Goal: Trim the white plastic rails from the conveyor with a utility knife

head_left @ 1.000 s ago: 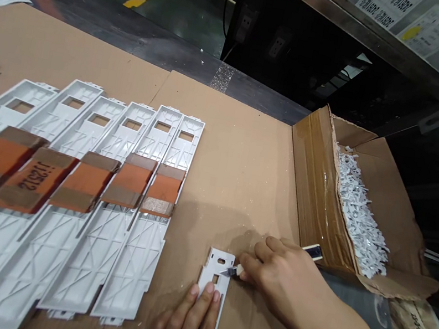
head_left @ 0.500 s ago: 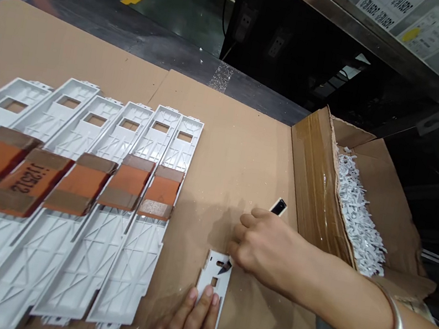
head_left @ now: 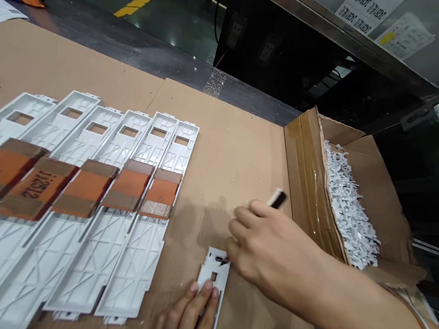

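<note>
A small knife (head_left: 279, 198) with a pale and black handle is pinched in my right hand (head_left: 263, 242). Its dark pointed blade reaches the upper end of a narrow white plastic part (head_left: 208, 268), close to the slot and small square hole there. My left hand (head_left: 185, 321) lies on the lower portion of that part, fingers stretched out and pressing it against the cardboard. The left thumb is out of sight, and the part's lower end is hidden under the hand and by the frame edge.
Several long white ribbed plastic panels (head_left: 130, 267) lie in a row at left, with orange-and-brown taped blocks (head_left: 161, 191) across them. An open cardboard box (head_left: 306, 173) of white plastic scraps (head_left: 349, 208) stands at right. Brown cardboard (head_left: 222, 148) covers the table.
The camera view has shifted slightly. My right hand stays at the part's upper end, with the knife handle tilted a little differently. My left hand keeps its place on the part.
</note>
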Tool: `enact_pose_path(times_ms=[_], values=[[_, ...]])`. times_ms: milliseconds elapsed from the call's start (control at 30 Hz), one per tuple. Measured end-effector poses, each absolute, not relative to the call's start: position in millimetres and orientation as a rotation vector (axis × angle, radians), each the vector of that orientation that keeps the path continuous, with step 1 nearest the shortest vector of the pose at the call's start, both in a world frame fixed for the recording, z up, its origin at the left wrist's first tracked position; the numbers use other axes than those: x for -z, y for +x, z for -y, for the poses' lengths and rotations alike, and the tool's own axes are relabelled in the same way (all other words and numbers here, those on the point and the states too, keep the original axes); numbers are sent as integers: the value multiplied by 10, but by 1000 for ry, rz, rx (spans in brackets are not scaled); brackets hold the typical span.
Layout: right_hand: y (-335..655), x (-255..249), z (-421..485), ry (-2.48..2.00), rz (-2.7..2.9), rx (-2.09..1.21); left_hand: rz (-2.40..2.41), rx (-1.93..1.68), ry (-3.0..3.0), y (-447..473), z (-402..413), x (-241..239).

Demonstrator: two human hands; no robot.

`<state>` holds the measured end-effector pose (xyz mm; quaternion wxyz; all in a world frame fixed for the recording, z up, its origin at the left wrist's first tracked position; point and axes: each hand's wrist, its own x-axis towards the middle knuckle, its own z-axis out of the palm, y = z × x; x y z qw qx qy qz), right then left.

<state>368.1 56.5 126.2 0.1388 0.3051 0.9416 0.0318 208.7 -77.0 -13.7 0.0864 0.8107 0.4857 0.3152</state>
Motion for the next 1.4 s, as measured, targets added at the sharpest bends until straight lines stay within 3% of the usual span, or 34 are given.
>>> enact_pose_path(times_ms=[133,267,467,767,1400], values=[[3993,-1268,-105,1423,-2593,-155,-1311,-918,2437,1993,753,91],[4201,-1047,521,1905,-2482,81,-1111,-891,2587,1851,722,-30],[4017,-604,1041,2286,-2395,318,-837,-680,2900,1723,648,-84],[3621,-385,931,2464,-2339,-28,-931,-670,2884,1778,716,-33],[3627,-452,860,2362,-2323,28,-1041,-768,2757,1851,754,-38]])
